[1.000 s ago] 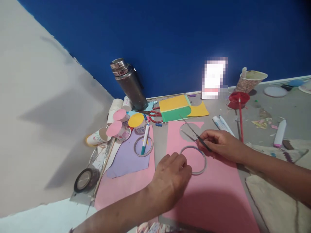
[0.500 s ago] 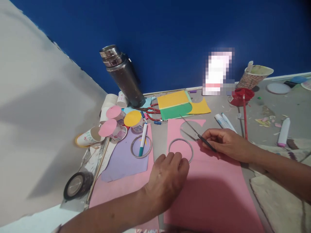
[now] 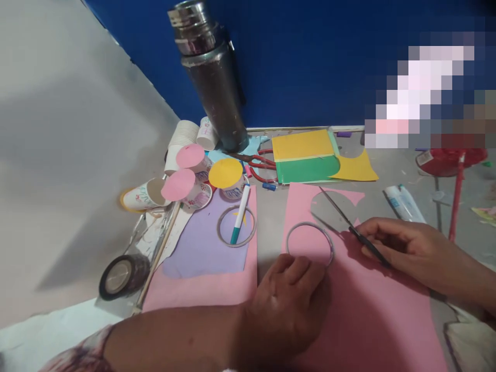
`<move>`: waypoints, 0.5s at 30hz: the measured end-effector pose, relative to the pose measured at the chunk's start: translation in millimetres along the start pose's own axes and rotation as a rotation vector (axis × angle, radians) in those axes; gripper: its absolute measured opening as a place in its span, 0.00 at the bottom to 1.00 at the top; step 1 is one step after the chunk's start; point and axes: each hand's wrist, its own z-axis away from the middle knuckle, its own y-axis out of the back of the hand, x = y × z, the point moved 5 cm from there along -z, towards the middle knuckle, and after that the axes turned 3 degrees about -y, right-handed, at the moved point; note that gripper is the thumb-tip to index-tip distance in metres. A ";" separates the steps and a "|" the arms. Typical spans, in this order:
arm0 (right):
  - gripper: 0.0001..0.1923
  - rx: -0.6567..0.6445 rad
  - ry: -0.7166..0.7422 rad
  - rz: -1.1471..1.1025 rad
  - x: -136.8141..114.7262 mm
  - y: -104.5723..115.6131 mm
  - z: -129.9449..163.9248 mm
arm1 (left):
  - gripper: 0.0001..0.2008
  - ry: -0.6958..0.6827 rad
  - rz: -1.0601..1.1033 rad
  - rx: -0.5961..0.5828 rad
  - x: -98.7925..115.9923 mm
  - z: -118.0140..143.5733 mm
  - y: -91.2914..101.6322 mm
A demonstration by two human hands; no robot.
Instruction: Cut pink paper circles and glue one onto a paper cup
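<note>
Our left hand (image 3: pixel 289 305), fingers curled, touches a ring (image 3: pixel 310 244) on pink paper (image 3: pixel 368 310); our right hand (image 3: pixel 411 250) grips open scissors (image 3: pixel 349 227).

— What's along the far edge of my table?
— A steel flask (image 3: pixel 211 72), red-handled scissors (image 3: pixel 259 164), yellow and green card (image 3: pixel 306 155).
— And to my left?
— Paper cups (image 3: pixel 186 170), purple paper (image 3: pixel 205 248) with a teal pen (image 3: pixel 240 214), black tape (image 3: pixel 122 276).

Left hand (image 3: pixel 289 302) lies knuckles-up (fingers curled); right hand (image 3: pixel 411 248) pinches.
</note>
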 end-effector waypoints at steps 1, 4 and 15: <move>0.25 -0.003 -0.002 0.014 -0.6 0.0 0.3 | 0.08 0.015 0.014 -0.007 -0.4 -1.0 1.2; 0.25 -0.001 -0.033 0.033 -3.6 0.0 1.5 | 0.09 0.048 0.056 -0.025 -1.8 -3.6 2.8; 0.18 -0.031 -0.017 0.051 10.4 5.3 -3.6 | 0.09 0.040 0.114 0.067 -11.2 -2.1 -7.9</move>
